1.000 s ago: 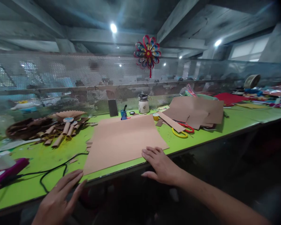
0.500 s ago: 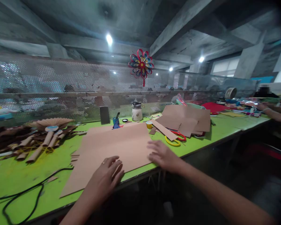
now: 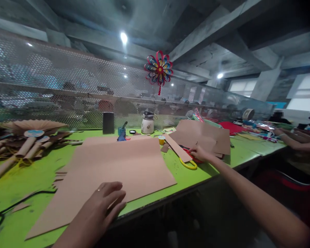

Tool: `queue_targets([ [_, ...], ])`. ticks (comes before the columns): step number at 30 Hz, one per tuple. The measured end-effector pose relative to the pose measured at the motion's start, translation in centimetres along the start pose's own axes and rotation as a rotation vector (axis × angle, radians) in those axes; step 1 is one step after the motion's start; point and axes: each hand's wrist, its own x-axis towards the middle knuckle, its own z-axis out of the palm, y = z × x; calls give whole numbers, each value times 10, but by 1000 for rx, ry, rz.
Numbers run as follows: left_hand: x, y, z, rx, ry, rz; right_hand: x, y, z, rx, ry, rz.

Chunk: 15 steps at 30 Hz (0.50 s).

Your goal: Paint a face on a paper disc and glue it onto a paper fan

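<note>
A large brown cardboard sheet [image 3: 129, 165] lies on the green table in front of me, its near edge close to the table edge. Over the sheet's near part, my left hand [image 3: 103, 201] has its fingers apart and holds nothing; a ring shows on one finger. Further right, my right hand [image 3: 200, 153] has its fingers bent around the red handle of scissors [image 3: 194, 158], with the fingertips partly hidden. Beside it are a yellow handle loop [image 3: 189, 165] and a narrow cardboard strip [image 3: 178, 148] that covers part of the tools.
Folded brown sheets [image 3: 204, 134] lie behind my right hand. At the back stand a white jar [image 3: 147, 124], a dark upright block [image 3: 108, 123] and a small yellow cup [image 3: 161, 140]. Paper fans with tube handles [image 3: 28, 146] and a black cable [image 3: 23, 199] lie left. Another person's arm [image 3: 297, 141] is at far right.
My right hand has moved right, from the cardboard sheet's edge to the red-handled scissors. My left hand stays open near the sheet. The view has turned and shifted slightly.
</note>
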Motion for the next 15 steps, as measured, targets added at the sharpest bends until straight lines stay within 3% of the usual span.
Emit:
queue_targets([
  [10,4,11,-6,0,-60,37,55,1,6,-106,-109,129],
  [15,5,15,-8,31,-66,-5,61,3,3,-116,0,101],
])
